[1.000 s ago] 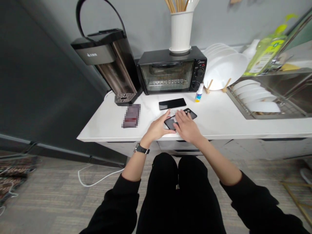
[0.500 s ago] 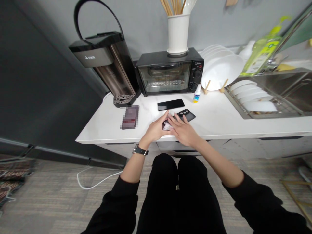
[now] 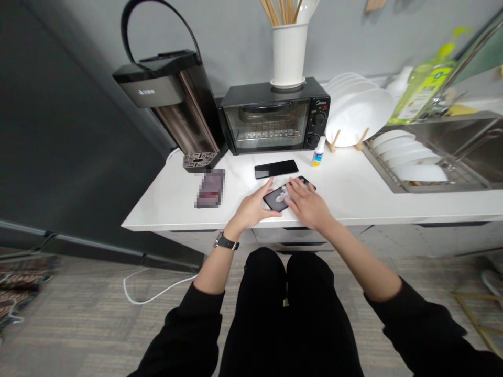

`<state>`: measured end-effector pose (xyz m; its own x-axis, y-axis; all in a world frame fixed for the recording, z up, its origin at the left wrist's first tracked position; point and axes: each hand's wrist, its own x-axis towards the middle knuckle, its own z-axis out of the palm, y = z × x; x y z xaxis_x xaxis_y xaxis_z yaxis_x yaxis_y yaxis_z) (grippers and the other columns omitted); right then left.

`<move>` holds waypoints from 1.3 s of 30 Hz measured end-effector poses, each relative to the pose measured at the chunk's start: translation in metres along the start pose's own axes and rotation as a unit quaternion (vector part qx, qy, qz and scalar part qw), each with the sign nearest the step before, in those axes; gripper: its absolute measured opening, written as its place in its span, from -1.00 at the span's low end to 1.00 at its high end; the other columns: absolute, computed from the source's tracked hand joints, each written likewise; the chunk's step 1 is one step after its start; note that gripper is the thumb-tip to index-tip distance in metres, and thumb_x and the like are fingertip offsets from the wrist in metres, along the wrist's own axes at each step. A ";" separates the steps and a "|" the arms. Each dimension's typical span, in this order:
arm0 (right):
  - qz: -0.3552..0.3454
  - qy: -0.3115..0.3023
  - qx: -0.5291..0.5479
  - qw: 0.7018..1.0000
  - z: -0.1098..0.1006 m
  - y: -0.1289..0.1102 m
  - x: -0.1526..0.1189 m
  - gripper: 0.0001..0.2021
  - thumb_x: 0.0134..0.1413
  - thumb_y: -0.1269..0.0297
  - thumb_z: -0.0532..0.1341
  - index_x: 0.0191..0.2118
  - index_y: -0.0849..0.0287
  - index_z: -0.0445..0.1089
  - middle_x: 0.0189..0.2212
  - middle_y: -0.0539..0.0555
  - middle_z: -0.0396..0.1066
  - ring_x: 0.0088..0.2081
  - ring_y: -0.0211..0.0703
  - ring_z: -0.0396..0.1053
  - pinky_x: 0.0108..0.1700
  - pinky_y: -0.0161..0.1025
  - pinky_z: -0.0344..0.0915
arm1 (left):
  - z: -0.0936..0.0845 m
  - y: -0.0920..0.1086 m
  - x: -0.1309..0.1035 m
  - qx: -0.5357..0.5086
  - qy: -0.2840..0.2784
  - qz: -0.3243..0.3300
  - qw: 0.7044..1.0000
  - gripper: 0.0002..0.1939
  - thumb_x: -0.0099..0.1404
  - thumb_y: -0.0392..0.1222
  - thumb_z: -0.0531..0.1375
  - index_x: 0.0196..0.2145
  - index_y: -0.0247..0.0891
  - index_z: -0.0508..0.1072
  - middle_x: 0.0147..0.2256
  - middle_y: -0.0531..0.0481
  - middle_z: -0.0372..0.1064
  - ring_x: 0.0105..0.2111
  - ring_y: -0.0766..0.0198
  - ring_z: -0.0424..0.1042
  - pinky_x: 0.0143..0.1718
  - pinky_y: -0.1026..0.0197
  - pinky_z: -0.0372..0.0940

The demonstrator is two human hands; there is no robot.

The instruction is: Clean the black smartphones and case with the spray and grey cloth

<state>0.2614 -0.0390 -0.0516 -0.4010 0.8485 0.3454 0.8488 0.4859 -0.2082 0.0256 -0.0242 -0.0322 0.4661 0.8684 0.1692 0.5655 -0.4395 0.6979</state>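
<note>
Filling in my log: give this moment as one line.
left hand: around one end of nearer phone; right hand: over it; spray bottle: upright

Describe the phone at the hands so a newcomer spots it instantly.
Start at the black toaster oven, then come down to the white counter in front of it. Near the counter's front edge lies a dark phone, set at a slant. Unlike the other phone, closer to the oven, it has the left hand at one end and the right hand over it.
</note>
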 end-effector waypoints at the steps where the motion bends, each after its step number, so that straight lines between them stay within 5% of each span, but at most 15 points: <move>1: 0.049 0.011 -0.014 0.999 0.001 0.006 0.003 -0.35 0.55 0.02 -0.14 0.48 0.40 0.13 0.50 0.39 0.03 0.54 0.30 -0.07 0.49 0.34 -0.04 | 0.000 0.000 0.000 0.001 0.002 -0.002 1.000 0.26 0.09 -0.01 0.56 0.54 0.11 -0.08 0.47 -0.05 0.13 0.39 0.01 0.29 0.40 0.04 0.19; 4: 0.117 0.021 -0.029 0.993 0.008 0.004 0.012 -0.20 0.51 -0.11 -0.09 0.46 0.59 0.08 0.49 0.57 -0.07 0.54 0.49 -0.18 0.47 0.44 -0.10 | 0.000 -0.002 0.000 -0.005 0.004 -0.002 1.000 0.24 0.11 -0.02 0.55 0.54 0.11 -0.08 0.47 -0.05 0.13 0.40 -0.01 0.28 0.40 0.03 0.19; 10: -0.126 -0.053 0.031 0.990 0.014 -0.025 0.011 -0.18 0.49 -0.23 -0.22 0.53 0.33 0.04 0.53 0.34 -0.04 0.56 0.13 -0.11 0.53 0.19 -0.08 | 0.000 -0.006 -0.001 -0.018 0.004 0.013 1.000 0.12 0.23 0.00 0.46 0.55 0.04 -0.06 0.49 -0.10 0.05 0.45 -0.03 0.18 0.43 0.00 0.15; 16: 0.057 0.027 -0.015 0.998 0.009 0.010 0.012 -0.08 0.43 -0.30 -0.11 0.53 0.45 -0.03 0.52 0.49 -0.11 0.55 0.42 -0.18 0.48 0.44 -0.12 | 0.003 -0.005 0.000 -0.024 0.005 -0.004 1.000 0.28 0.08 0.02 0.56 0.55 0.08 -0.10 0.46 -0.10 0.15 0.40 -0.06 0.27 0.41 -0.03 0.19; 22: -0.138 -0.049 0.033 0.989 0.012 -0.017 0.006 -0.10 0.42 -0.34 -0.16 0.52 0.33 0.04 0.51 0.33 0.01 0.54 0.16 -0.05 0.54 0.19 -0.10 | -0.001 -0.004 0.000 -0.004 0.007 0.008 1.000 0.17 0.15 0.01 0.52 0.54 0.03 -0.02 0.48 -0.11 0.08 0.44 -0.04 0.20 0.44 -0.01 0.15; 27: 0.072 0.017 -0.023 0.997 0.006 0.009 0.013 -0.09 0.43 -0.31 -0.14 0.50 0.46 0.05 0.50 0.48 -0.03 0.53 0.46 -0.11 0.47 0.46 -0.12 | 0.001 -0.003 0.001 -0.011 0.006 0.007 1.000 0.22 0.10 -0.01 0.55 0.53 0.09 -0.03 0.47 -0.08 0.13 0.38 -0.05 0.30 0.41 -0.05 0.20; 29: 0.056 0.010 -0.021 0.998 0.009 0.004 0.011 -0.06 0.41 -0.32 -0.12 0.50 0.50 0.04 0.51 0.49 -0.05 0.54 0.48 -0.16 0.47 0.44 -0.12 | 0.001 -0.003 0.000 -0.018 0.007 0.010 1.000 0.20 0.12 -0.01 0.53 0.53 0.10 -0.04 0.48 -0.08 0.10 0.39 -0.05 0.28 0.42 -0.05 0.19; 33: -0.130 -0.058 0.022 0.990 0.010 -0.013 0.004 -0.12 0.43 -0.32 -0.14 0.53 0.31 0.03 0.53 0.29 -0.03 0.55 0.18 -0.08 0.54 0.22 -0.12 | 0.000 -0.004 0.000 -0.021 0.009 0.014 1.000 0.18 0.14 0.03 0.52 0.53 0.05 -0.01 0.49 -0.10 0.07 0.44 -0.05 0.20 0.45 -0.04 0.14; 37: 0.047 -0.002 -0.023 0.999 0.003 0.002 0.007 -0.14 0.45 -0.26 -0.12 0.51 0.40 0.05 0.49 0.44 0.03 0.52 0.40 -0.06 0.48 0.43 -0.15 | 0.000 -0.003 0.000 -0.015 0.006 0.003 1.000 0.23 0.08 -0.01 0.56 0.53 0.08 -0.03 0.46 -0.11 0.15 0.39 -0.05 0.29 0.43 -0.06 0.17; 39: 0.073 0.007 -0.027 0.997 0.001 0.005 0.005 -0.14 0.45 -0.25 -0.10 0.50 0.45 0.06 0.49 0.50 0.01 0.53 0.47 -0.11 0.46 0.48 -0.14 | 0.001 -0.003 0.000 -0.018 0.007 0.002 1.000 0.23 0.10 -0.01 0.55 0.54 0.10 -0.04 0.46 -0.10 0.16 0.39 -0.04 0.29 0.42 -0.06 0.18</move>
<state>0.2633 -0.0319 -0.0517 -0.2674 0.9060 0.3280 0.9155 0.3451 -0.2068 0.0242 -0.0232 -0.0347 0.4586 0.8697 0.1823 0.5381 -0.4351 0.7219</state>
